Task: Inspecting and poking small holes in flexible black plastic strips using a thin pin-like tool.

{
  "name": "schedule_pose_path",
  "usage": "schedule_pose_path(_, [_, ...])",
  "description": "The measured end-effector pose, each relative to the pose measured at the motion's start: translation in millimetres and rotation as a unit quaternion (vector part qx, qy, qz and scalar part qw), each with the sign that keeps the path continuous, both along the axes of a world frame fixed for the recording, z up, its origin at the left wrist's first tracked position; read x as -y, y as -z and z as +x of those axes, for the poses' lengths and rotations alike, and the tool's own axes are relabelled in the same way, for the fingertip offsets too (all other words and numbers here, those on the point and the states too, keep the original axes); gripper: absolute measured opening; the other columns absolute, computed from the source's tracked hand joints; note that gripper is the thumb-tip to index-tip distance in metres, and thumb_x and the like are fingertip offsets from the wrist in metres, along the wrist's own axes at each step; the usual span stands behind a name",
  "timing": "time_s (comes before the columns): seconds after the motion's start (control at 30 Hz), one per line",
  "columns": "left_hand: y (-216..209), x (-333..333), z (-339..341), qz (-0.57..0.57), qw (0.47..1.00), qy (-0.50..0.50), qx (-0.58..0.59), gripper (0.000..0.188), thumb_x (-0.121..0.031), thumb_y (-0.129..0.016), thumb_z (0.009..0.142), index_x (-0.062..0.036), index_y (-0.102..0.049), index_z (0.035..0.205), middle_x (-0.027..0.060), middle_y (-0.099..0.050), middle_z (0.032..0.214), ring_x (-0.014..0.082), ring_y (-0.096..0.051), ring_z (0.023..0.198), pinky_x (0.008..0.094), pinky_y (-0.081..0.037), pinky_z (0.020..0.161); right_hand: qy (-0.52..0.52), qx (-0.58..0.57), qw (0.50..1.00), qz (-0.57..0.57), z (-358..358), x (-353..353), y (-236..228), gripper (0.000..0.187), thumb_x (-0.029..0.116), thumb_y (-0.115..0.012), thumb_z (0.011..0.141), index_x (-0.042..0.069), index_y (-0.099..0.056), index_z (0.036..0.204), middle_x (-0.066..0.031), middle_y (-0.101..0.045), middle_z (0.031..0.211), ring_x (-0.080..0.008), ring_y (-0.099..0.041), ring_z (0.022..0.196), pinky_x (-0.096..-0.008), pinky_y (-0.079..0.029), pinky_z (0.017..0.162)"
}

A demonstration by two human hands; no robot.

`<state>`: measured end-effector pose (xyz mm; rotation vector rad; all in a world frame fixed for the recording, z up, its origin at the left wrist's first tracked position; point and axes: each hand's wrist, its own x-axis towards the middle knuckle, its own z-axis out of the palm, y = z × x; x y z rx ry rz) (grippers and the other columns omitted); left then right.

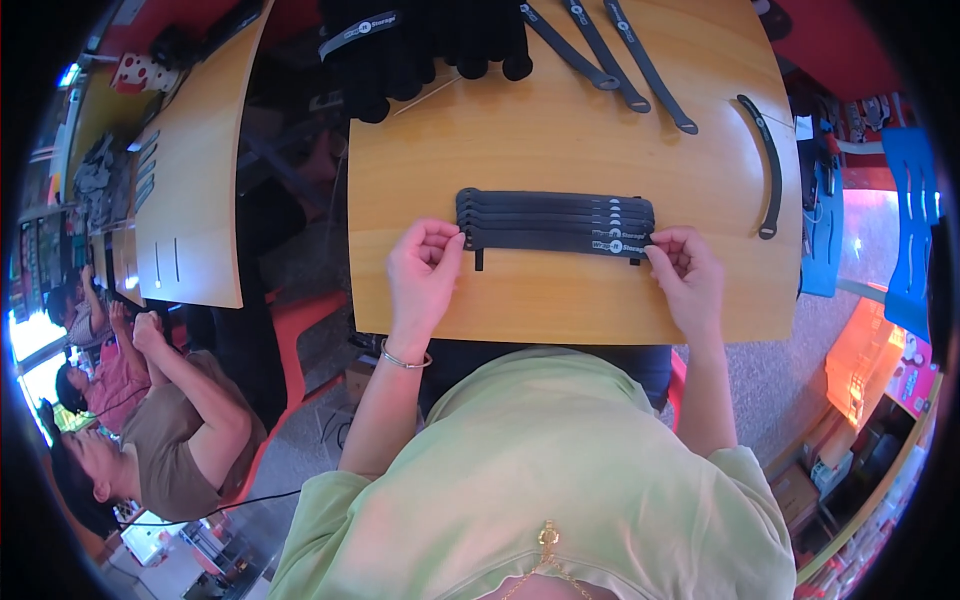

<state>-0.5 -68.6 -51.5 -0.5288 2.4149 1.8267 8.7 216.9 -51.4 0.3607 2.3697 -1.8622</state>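
Several dark grey straps (pixel 550 215) with rounded ends and pale printing lie overlapped in a flat row on the wooden table (pixel 560 310). My left hand (pixel 425 275) pinches the left end of the nearest strap (pixel 545 240) between thumb and fingers. At its right end, my right hand (pixel 690 280) pinches the same strap. Two short black strips (pixel 479 261) stick out from under the row on the near side, one by each hand. What lies beneath the straps is mostly hidden.
Loose grey straps (pixel 610 60) lie at the far side, beside a dark pile (pixel 430 50) of straps. A single curved strap (pixel 770 170) rests near the right edge. On the left, a co-worker (pixel 190 430) sits by another table (pixel 200 200). An orange crate (pixel 865 350) stands at right.
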Motion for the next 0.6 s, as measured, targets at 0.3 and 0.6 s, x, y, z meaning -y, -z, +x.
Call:
schedule_pose_path(0.3, [-1.3,-0.7,-0.6,-0.008,1.000,0.002,-0.001,0.004,-0.003,-0.061,0.082,-0.0016,-0.057,0.084,-0.0022,-0.055,0.066,0.0011,-0.047,0.051,0.0167,-0.038,0.040,0.023,-0.011,0.999,0.031,-2.7,6.8,-2.7,0.015,0.001,-0.063,0.081,0.001,-0.052,0.091,0.0000,-0.055,0.073,-0.0032,-0.051,0.060,-0.0166,-0.043,0.052])
schedule_pose_path(0.6, [-0.3,-1.1,0.0,-0.010,1.000,0.003,-0.006,0.004,-0.003,-0.061,0.082,-0.0016,-0.057,0.084,-0.0022,-0.055,0.066,0.0011,-0.047,0.051,0.0164,-0.038,0.040,0.032,-0.004,0.998,0.053,-4.4,8.8,-4.9,0.019,0.001,-0.065,0.080,0.001,-0.050,0.091,-0.0021,-0.055,0.073,-0.0047,-0.051,0.059,-0.0177,-0.043,0.048])
